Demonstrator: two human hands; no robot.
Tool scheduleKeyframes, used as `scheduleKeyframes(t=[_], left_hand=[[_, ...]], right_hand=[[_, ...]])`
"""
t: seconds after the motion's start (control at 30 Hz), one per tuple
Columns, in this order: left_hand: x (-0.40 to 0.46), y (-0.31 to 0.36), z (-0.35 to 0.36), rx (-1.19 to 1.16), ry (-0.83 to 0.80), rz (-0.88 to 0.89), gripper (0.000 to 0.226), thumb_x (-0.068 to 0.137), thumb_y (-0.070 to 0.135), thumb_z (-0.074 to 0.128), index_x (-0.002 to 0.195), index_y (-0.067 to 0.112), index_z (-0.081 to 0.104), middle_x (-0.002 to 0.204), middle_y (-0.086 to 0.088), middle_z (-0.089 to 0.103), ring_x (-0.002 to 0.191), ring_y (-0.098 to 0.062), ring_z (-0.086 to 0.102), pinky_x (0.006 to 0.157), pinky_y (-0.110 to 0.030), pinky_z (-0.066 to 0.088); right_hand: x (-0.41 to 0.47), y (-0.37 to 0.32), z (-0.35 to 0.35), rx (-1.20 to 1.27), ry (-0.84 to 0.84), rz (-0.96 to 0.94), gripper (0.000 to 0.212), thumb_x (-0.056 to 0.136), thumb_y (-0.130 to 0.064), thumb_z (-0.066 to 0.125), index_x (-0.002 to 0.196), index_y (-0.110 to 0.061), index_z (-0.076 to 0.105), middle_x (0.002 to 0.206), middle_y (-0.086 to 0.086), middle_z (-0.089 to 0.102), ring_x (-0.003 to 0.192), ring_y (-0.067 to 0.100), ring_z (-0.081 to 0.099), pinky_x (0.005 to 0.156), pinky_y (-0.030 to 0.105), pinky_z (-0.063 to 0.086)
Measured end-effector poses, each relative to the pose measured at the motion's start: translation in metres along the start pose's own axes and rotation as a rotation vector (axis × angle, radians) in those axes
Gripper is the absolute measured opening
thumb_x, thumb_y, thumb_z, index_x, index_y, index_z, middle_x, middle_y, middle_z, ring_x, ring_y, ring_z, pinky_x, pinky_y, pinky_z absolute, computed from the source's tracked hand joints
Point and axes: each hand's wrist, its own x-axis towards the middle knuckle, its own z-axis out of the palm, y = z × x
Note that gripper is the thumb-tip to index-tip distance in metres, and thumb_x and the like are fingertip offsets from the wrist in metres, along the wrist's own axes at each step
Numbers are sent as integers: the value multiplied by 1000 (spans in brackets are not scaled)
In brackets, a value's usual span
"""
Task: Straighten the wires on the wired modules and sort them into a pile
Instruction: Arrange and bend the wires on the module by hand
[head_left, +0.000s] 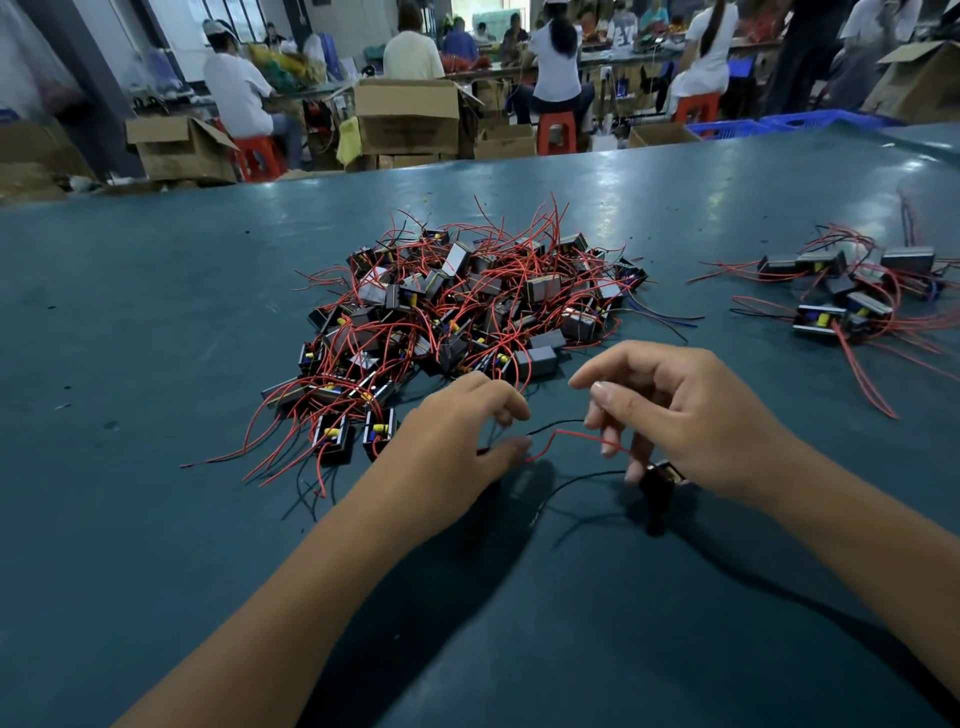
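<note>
On dark teal tabletop, near front edge, small black box-shaped wired module sits under right hand, fingers curled, thumb & forefinger pinching its thin red wire. Left hand pinches other end of same wire, w/ thin black wire alongside. Behind hands: big tangled heap of black modules w/ red wires. Far right, well apart: smaller pile of modules w/ wires laid out. Cardboard boxes & seated people beyond table.
</note>
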Motion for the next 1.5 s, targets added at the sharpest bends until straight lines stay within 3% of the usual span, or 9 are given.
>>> scheduleKeyframes(t=[0.13, 0.37, 0.6, 0.8, 0.97, 1.13, 1.23, 1.37, 1.5], left_hand=[[0, 10, 8, 30, -39, 46, 28, 92, 39, 67, 117, 27, 62, 112, 16, 65, 92, -4, 55, 84, -32, 47], [0, 9, 8, -33, 77, -45, 23, 104, 32, 49, 90, 16, 57, 74, 0, 62, 66, -21, 55, 66, -43, 48], [1, 14, 9, -61, 138, -84, 45, 104, 37, 46, 75, 5, 57, 60, -12, 58, 57, -28, 53, 62, -51, 43], [1, 17, 12, -8, 143, -131, 44, 104, 38, 46, 68, 13, 53, 58, -5, 61, 58, -28, 57, 63, -47, 49], [1, 16, 11, -91, 173, -208, 24, 102, 39, 50, 91, 22, 63, 62, 1, 66, 66, -22, 63, 67, -45, 52], [1, 19, 12, -154, 163, -183, 30, 102, 43, 49, 80, 25, 56, 55, 1, 65, 58, -17, 62, 65, -45, 52], [2, 22, 15, -185, 117, -147, 37, 103, 47, 45, 80, 22, 59, 56, -3, 63, 60, -23, 62, 64, -46, 52], [2, 22, 16, -266, 116, -122, 36, 104, 35, 49, 81, 16, 69, 60, 7, 68, 49, -8, 58, 52, -25, 44], [3, 23, 15, -505, 88, -184, 35, 104, 28, 50, 83, 18, 75, 64, 1, 71, 43, -17, 53, 42, -24, 43]], right_hand=[[1, 4, 5, -99, -46, -30, 16, 90, -12, 70, 98, -26, 64, 82, 5, 69, 68, 16, 67, 53, 26, 55], [1, 1, -3, -405, 90, -204, 20, 82, -31, 78, 87, -34, 59, 82, -11, 67, 74, 10, 66, 62, 23, 53], [7, -3, -1, -507, -422, 56, 17, 81, -34, 81, 90, -35, 67, 86, -22, 70, 78, -4, 66, 69, 7, 46], [8, -3, 10, -703, -527, 115, 14, 86, -39, 74, 96, -38, 65, 80, -21, 68, 72, -3, 61, 65, 11, 45], [8, 0, 7, -749, -183, 54, 13, 93, -23, 65, 85, -34, 64, 77, -15, 69, 73, -2, 62, 66, 15, 45], [9, 3, 12, -337, 168, 242, 14, 94, -13, 62, 81, -18, 64, 65, -2, 70, 50, 8, 64, 47, 16, 45], [9, 2, 19, -190, 224, 289, 12, 95, -15, 62, 84, -17, 65, 62, -2, 69, 49, 8, 58, 46, 16, 42], [8, -2, 28, 29, 224, 323, 11, 98, -10, 57, 90, -11, 64, 61, -1, 65, 48, 9, 51, 44, 18, 39], [6, -5, 32, 150, 214, 319, 12, 99, -9, 53, 91, -11, 63, 60, -1, 59, 46, 8, 43, 43, 18, 33]])
